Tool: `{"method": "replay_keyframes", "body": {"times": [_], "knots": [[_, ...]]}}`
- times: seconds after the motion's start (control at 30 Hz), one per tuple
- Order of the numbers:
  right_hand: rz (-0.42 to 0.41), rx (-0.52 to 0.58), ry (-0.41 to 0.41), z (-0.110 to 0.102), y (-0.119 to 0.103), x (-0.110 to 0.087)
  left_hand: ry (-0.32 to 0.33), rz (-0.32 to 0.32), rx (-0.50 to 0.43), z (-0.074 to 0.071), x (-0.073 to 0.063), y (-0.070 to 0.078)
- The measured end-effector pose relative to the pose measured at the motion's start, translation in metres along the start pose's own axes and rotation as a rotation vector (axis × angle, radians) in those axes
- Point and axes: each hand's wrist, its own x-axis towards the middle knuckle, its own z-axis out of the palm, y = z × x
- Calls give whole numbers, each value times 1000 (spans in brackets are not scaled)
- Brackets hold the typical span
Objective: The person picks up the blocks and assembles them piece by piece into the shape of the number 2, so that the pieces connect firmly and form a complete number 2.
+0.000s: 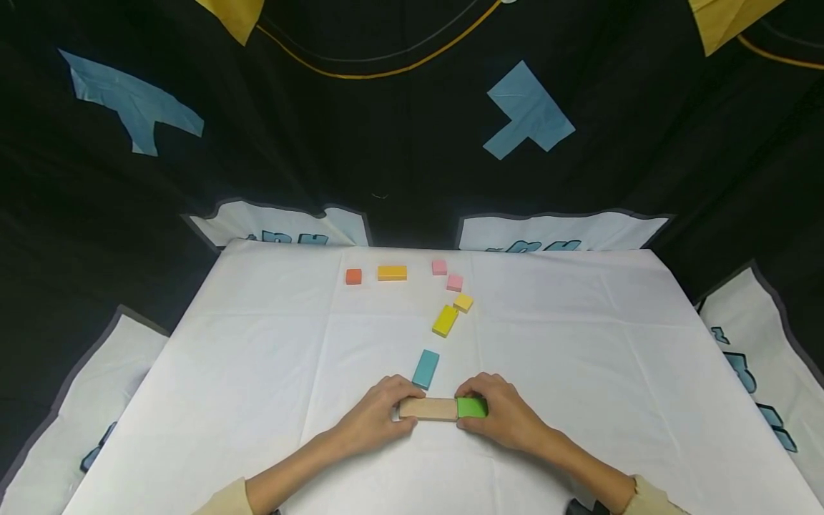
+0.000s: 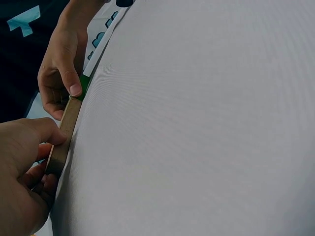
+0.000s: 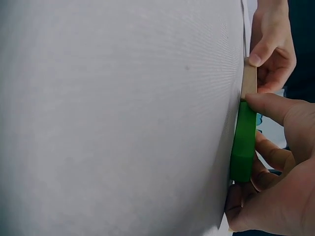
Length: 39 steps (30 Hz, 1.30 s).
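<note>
A plain wooden block (image 1: 428, 409) and a green block (image 1: 472, 407) lie end to end on the white cloth near the front. My left hand (image 1: 383, 410) grips the wooden block at its left end, thumb on the near side and fingers on the far side. Around the green block curls my right hand (image 1: 502, 413), with its thumb close to the seam between the two blocks. In the right wrist view the green block (image 3: 243, 142) shows its long side and end. Just beyond the left fingertips lies a teal block (image 1: 425, 369).
Farther back lie a yellow block (image 1: 445, 321), a small light-yellow block (image 1: 463, 302), two pink blocks (image 1: 454, 282), an orange-yellow block (image 1: 392, 273) and a red-orange block (image 1: 353, 277). A black curtain (image 1: 399, 157) hangs behind the white-covered table (image 1: 257, 372).
</note>
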Motion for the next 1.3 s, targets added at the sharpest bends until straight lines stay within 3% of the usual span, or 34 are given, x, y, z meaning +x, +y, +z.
{"method": "replay_keyframes", "body": {"times": [0.6,0.93,1.03,1.3], "knots": [[9,24,-5,3,-2,2,1,-4,-14,1,0,2],[39,25,-27,1,-3,4,25,-86,-83,-19,11,-10],[39,35,-31,1,-3,3,-6,-80,-78,-26,21,-16],[19,34,-36,1,-2,3,-168,-61,-25,-34,45,-27]]}}
